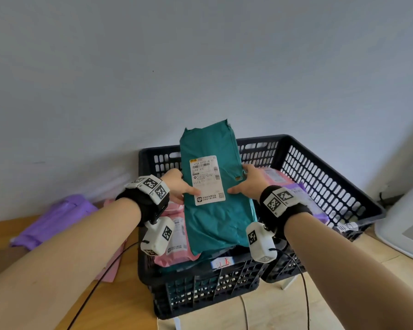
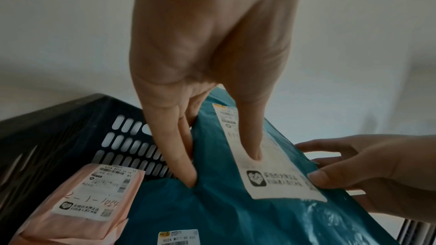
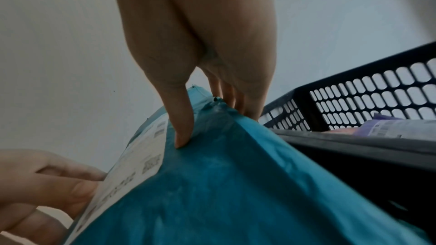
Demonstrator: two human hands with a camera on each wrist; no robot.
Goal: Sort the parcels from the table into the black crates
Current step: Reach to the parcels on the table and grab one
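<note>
I hold a teal parcel [image 1: 215, 217] with a white shipping label [image 1: 206, 179], tilted up over two black crates. My left hand [image 1: 181, 186] grips its left edge, thumb on the label and fingers behind. On the opposite edge, my right hand [image 1: 243, 182] grips the same way, thumb on the front. The parcel's lower end rests on the contents of the near crate [image 1: 200, 294]. In the left wrist view a pink parcel [image 2: 78, 202] and another teal parcel [image 2: 165, 211] lie below. The right crate [image 1: 320, 177] holds pink and purple parcels [image 1: 303, 194].
A purple parcel [image 1: 55, 222] and a pink one [image 1: 110, 270] lie on the wooden table [image 1: 34, 234] at the left, against the wall. A white appliance [image 1: 403, 222] stands to the right of the crates. Thin cables run from my wrists across the floor.
</note>
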